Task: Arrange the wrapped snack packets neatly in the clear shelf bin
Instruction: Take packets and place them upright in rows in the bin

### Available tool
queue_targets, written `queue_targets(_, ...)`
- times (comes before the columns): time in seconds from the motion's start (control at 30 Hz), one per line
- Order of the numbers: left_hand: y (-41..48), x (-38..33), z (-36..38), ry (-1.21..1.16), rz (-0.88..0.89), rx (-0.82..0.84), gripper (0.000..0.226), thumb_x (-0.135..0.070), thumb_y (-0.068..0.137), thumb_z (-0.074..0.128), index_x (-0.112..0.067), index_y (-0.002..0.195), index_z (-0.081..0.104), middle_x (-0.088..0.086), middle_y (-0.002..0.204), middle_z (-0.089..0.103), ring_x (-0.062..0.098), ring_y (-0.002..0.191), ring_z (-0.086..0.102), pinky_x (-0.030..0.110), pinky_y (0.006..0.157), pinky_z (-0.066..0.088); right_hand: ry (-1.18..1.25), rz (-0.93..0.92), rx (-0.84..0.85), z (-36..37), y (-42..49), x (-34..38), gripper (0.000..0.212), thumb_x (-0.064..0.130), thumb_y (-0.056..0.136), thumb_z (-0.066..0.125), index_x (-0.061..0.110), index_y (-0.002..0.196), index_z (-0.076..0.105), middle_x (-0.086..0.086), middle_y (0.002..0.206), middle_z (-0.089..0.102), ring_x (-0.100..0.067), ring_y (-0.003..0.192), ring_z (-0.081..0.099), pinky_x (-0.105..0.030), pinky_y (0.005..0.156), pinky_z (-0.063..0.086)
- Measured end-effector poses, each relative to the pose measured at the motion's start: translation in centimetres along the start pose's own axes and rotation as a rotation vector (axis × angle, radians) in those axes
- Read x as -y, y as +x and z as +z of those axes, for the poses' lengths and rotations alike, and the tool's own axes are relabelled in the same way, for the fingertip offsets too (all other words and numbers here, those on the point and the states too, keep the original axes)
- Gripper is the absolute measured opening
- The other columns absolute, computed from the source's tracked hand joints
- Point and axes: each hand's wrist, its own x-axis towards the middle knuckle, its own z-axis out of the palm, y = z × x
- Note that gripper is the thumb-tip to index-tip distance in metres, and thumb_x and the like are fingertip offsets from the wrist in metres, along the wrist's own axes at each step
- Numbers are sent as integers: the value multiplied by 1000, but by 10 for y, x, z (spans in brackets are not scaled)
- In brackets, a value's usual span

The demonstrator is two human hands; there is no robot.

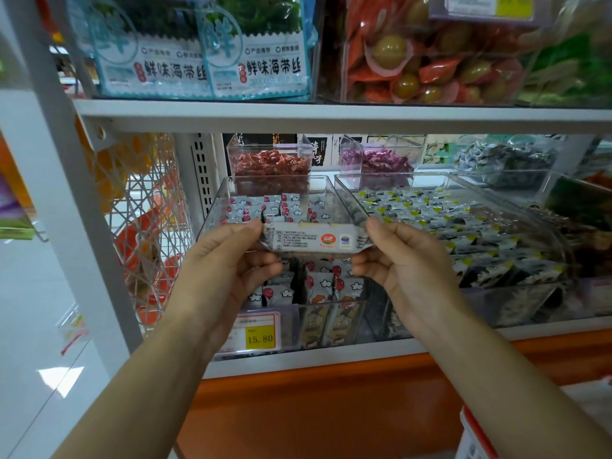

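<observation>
Both hands are on one wrapped packet (314,240): left hand (228,260) pinches its left end, right hand (402,260) pinches the right end, so it's held flat between them. The clear bin (214,207) sits right behind and under that grip, with more balloon-print packets (281,207) inside. A yellow price tag (260,338) is below the left hand.

Both arms stretched up and forward, forearms bare. Left hand (228,260) and right hand (397,256) each pinched one end of snack packet (311,238) (thumbs on top, fingers curled under).
</observation>
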Motion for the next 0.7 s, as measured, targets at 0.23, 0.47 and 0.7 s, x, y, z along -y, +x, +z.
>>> queue_targets(0.23,3,0,-4,-65,-46,-5,21,-15,87,58,-14,69,69,4,64,65,10,53,62,19,52,53,67,35,-9,-1,2,0,18,23,72,64,6,69,69,-8,60,66,-11,48,61,-19,44,50)
queue_targets(0.47,3,0,-4,-61,-21,-34,28,-11,89,55,-12,66,72,2,61,65,8,53,61,18,54,54,140,53,54,-3,4,3,11,17,64,67,10,62,75,-4,58,66,-9,49,61,-16,47,50)
queue_targets(0.7,6,-1,-9,-71,13,-165,27,-12,88,59,-13,62,65,-2,52,59,6,48,59,16,50,52,113,62,264,-5,6,2,26,1,62,65,10,84,76,-13,85,69,-16,66,68,-18,65,55)
